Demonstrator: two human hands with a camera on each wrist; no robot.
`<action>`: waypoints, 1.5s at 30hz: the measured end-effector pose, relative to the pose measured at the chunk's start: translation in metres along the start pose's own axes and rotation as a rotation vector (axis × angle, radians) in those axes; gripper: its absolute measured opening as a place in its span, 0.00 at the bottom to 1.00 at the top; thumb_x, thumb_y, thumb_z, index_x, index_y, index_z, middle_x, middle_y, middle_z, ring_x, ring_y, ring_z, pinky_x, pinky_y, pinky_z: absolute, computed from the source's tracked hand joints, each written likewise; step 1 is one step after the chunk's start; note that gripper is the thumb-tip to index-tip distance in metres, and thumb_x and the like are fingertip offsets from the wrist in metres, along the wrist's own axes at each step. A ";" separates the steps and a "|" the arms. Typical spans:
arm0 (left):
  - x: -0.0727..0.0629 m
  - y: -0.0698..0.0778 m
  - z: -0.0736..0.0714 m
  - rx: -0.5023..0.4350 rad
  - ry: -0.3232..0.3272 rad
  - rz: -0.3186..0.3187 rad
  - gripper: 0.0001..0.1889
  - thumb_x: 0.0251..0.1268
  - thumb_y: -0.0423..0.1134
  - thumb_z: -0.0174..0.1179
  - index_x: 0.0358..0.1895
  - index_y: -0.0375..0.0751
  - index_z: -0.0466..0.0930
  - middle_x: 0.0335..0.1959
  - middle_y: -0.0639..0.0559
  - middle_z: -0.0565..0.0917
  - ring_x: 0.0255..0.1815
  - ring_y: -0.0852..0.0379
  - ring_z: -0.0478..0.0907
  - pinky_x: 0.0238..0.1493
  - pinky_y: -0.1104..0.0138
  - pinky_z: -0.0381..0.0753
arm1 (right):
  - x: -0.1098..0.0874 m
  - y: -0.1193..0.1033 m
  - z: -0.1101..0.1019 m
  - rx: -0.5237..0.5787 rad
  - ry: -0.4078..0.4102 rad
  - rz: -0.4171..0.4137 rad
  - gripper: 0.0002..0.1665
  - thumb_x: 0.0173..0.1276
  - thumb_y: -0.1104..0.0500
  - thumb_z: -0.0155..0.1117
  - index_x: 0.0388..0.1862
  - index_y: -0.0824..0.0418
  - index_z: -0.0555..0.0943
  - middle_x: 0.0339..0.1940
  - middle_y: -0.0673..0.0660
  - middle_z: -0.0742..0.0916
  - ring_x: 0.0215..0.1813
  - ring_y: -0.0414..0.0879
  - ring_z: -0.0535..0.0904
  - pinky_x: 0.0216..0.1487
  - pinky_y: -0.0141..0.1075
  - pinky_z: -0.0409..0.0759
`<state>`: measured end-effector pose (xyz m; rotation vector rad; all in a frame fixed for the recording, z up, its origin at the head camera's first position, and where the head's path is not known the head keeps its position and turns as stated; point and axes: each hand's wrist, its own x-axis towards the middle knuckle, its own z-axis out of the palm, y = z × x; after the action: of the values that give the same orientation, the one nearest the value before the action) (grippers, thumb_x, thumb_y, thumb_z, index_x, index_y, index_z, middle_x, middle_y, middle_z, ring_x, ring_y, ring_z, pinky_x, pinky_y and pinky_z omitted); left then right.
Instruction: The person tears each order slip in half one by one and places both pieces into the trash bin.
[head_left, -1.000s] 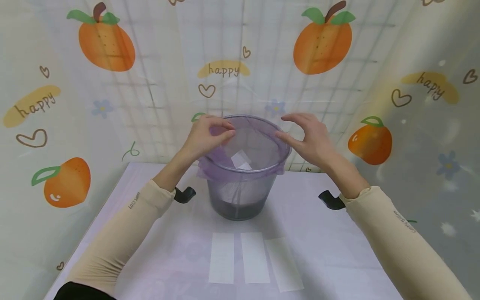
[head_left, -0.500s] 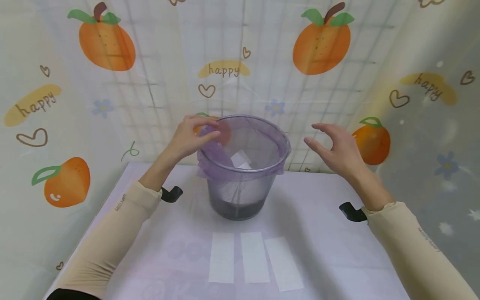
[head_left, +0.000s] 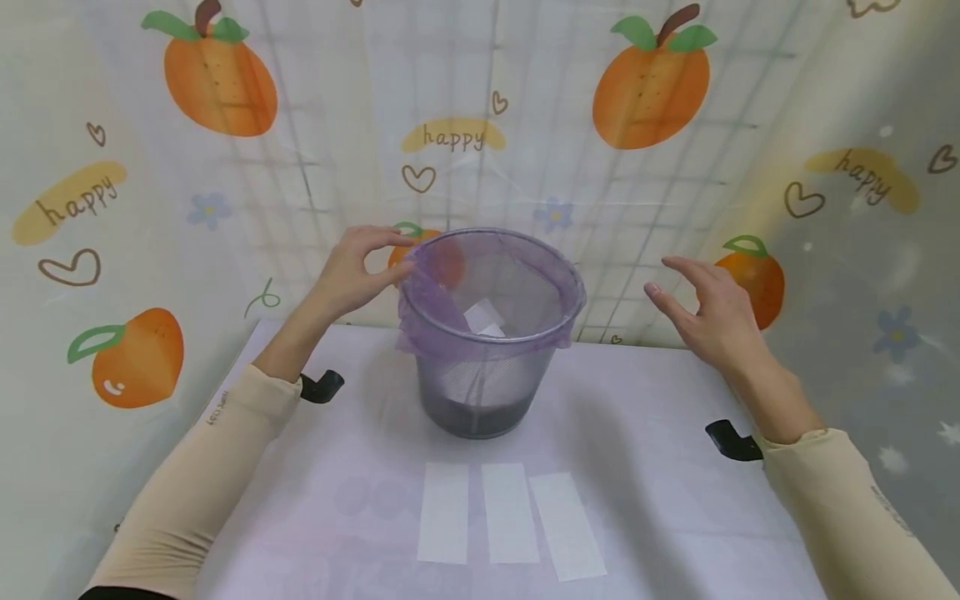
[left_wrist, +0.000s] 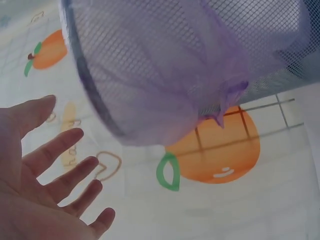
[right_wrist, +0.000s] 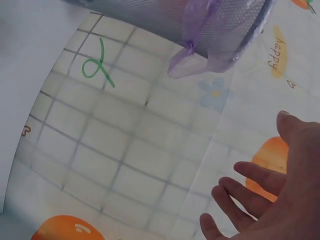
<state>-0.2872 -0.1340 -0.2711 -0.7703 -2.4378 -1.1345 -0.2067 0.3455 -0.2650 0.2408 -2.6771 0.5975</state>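
Left hand [head_left: 356, 271] and right hand [head_left: 716, 312] hold nothing, fingers [left_wrist: 55, 149] wide; a careless brush could slip the bag [head_left: 442, 304] off the bin [head_left: 480, 387] near the far edge of the surface [head_left: 675, 450].

Wide room to pass between the mesh bin [head_left: 480, 392] and the right hand [head_left: 712, 321]; only a narrow gap between rim and left hand [head_left: 352, 271]; open from above through the purple liner [head_left: 442, 343], down to white paper [head_left: 483, 315] inside; blocked behind by the printed curtain [head_left: 540, 125]; passable in front, above three flat strips [head_left: 510, 512] on the table [head_left: 697, 475].
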 end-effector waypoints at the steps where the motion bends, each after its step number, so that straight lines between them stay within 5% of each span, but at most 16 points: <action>1: -0.001 -0.001 -0.003 -0.003 0.002 -0.002 0.20 0.69 0.42 0.72 0.61 0.41 0.86 0.68 0.42 0.82 0.76 0.42 0.68 0.77 0.43 0.63 | 0.000 0.001 0.000 0.002 0.006 -0.004 0.40 0.82 0.38 0.56 0.79 0.62 0.69 0.78 0.72 0.72 0.77 0.74 0.62 0.74 0.73 0.59; 14: -0.011 -0.018 -0.031 0.049 -0.017 -0.064 0.29 0.71 0.46 0.69 0.72 0.42 0.77 0.76 0.41 0.74 0.81 0.41 0.61 0.81 0.44 0.56 | 0.001 0.004 0.001 -0.029 -0.031 0.018 0.45 0.81 0.35 0.54 0.85 0.59 0.59 0.86 0.68 0.59 0.84 0.73 0.52 0.77 0.75 0.52; 25: -0.018 -0.030 -0.040 0.074 -0.060 -0.104 0.31 0.74 0.49 0.66 0.75 0.43 0.74 0.80 0.38 0.68 0.83 0.38 0.57 0.82 0.41 0.53 | -0.001 0.011 0.004 -0.087 -0.002 -0.075 0.45 0.82 0.37 0.52 0.85 0.62 0.58 0.86 0.71 0.56 0.86 0.70 0.46 0.83 0.68 0.39; 38: -0.037 -0.050 -0.033 -0.007 -0.109 -0.191 0.32 0.75 0.57 0.63 0.76 0.48 0.74 0.79 0.47 0.70 0.84 0.44 0.59 0.82 0.42 0.56 | -0.020 0.024 0.024 -0.040 0.009 -0.104 0.42 0.82 0.43 0.56 0.84 0.63 0.60 0.85 0.73 0.58 0.85 0.72 0.48 0.80 0.73 0.37; 45: -0.055 -0.063 -0.022 -0.008 -0.134 -0.237 0.31 0.75 0.56 0.64 0.75 0.48 0.74 0.80 0.45 0.69 0.84 0.42 0.59 0.82 0.42 0.56 | -0.033 0.031 0.044 -0.018 0.021 -0.083 0.40 0.82 0.44 0.58 0.82 0.63 0.63 0.83 0.74 0.61 0.81 0.77 0.55 0.77 0.76 0.49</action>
<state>-0.2795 -0.2032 -0.3228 -0.5881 -2.6950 -1.2115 -0.1987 0.3564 -0.3264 0.3368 -2.6367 0.5472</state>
